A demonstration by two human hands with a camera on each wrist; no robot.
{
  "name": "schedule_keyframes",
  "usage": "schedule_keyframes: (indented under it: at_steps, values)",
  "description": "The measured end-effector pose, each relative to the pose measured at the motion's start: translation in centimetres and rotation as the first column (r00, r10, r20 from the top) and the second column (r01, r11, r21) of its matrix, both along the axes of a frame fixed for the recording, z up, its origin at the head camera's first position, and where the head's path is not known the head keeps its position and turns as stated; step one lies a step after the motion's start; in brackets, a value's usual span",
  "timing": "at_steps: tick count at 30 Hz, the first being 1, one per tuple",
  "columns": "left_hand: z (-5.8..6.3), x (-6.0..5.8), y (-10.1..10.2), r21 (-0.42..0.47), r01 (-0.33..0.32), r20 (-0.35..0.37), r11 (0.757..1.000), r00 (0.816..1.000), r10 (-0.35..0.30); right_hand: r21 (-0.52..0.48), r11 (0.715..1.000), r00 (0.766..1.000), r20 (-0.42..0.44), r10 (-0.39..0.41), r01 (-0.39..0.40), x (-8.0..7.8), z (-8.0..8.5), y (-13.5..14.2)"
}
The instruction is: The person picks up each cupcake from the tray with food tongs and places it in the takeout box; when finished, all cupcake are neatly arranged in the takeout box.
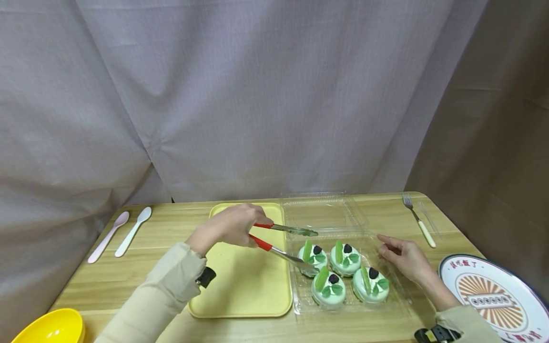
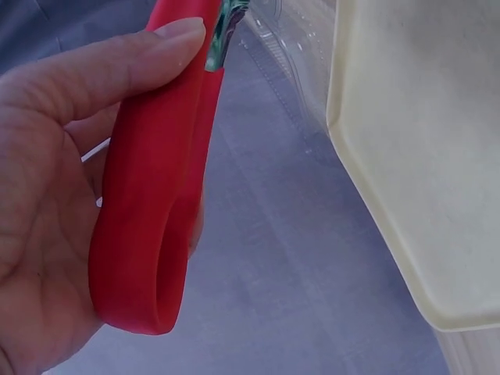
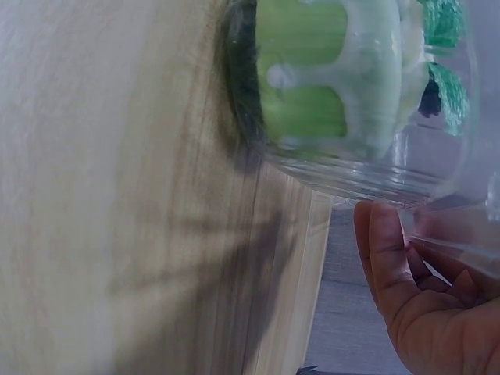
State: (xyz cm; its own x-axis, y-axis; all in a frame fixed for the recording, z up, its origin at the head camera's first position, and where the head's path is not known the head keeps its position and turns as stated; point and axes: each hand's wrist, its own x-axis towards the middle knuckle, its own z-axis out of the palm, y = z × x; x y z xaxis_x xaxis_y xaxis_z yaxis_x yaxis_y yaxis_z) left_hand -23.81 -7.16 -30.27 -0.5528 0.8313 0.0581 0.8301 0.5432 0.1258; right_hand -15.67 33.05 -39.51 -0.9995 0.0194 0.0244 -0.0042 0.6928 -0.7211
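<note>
My left hand [image 1: 238, 224] grips metal tongs by their red handles [image 2: 152, 172]. The tongs' arms [image 1: 280, 252] are spread, one tip behind and one in front of the back-left cake [image 1: 310, 270]. Several round mint-green cakes, each with a dark berry and green leaves, stand in a clear plastic container [image 1: 296, 305]. At its right side, my right hand [image 1: 405, 259] pinches the rim with its fingertips. A green cake [image 3: 312, 86] shows through the container wall in the right wrist view. The right thumb's contact with the rim is partly hidden there.
The hinged clear lid [image 1: 321, 212] lies open behind the container. Left of it is a yellow tray [image 1: 240, 290]. Two spoons [image 1: 136, 228] and a yellow bowl [image 1: 53, 328] are farther left. A fork [image 1: 418, 219] and a round printed plate [image 1: 493, 297] sit on the right.
</note>
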Motion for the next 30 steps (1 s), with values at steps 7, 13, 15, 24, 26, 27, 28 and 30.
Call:
schedule_keyframes:
  at_steps: [7, 13, 15, 24, 26, 27, 28, 30]
  values:
    - [-0.8, 0.0, -1.8, 0.127, -0.04, 0.027, 0.991, 0.999, 0.036, 0.004, 1.0, 1.0, 0.005, -0.003, 0.003, 0.0, -0.1, 0.0]
    - [-3.1, 0.7, -3.9, 0.314, -0.267, 0.17, 0.911, 0.96, 0.223, 0.015, 1.0, 1.0, -0.017, -0.003, 0.003, 0.0, -0.1, -0.1]
    - [-4.2, 1.1, -4.6, 0.362, -0.357, 0.213, 0.861, 0.931, 0.296, 0.02, 1.0, 1.0, -0.02, -0.002, 0.002, 0.1, -0.1, -0.1]
    - [-6.9, 2.8, -8.7, 0.41, -0.725, 0.441, 0.554, 0.689, 0.575, 0.051, 0.999, 1.0, -0.017, 0.005, -0.005, 0.0, -0.2, 0.0]
    - [-7.2, 3.2, -9.8, 0.393, -0.766, 0.458, 0.509, 0.643, 0.614, 0.054, 0.999, 1.0, -0.013, 0.005, -0.004, 0.0, -0.1, 0.1]
    - [-7.3, 3.4, -10.3, 0.387, -0.779, 0.463, 0.493, 0.626, 0.627, 0.055, 0.998, 1.0, -0.011, 0.003, -0.003, 0.0, -0.1, 0.1]
    - [-7.5, 3.6, -10.8, 0.381, -0.792, 0.468, 0.478, 0.611, 0.639, 0.056, 0.998, 1.0, -0.009, 0.003, -0.003, -0.1, -0.1, 0.1]
    - [-7.9, 3.9, -11.7, 0.372, -0.813, 0.483, 0.449, 0.582, 0.654, 0.056, 0.998, 1.0, -0.005, 0.003, -0.003, -0.1, 0.0, 0.1]
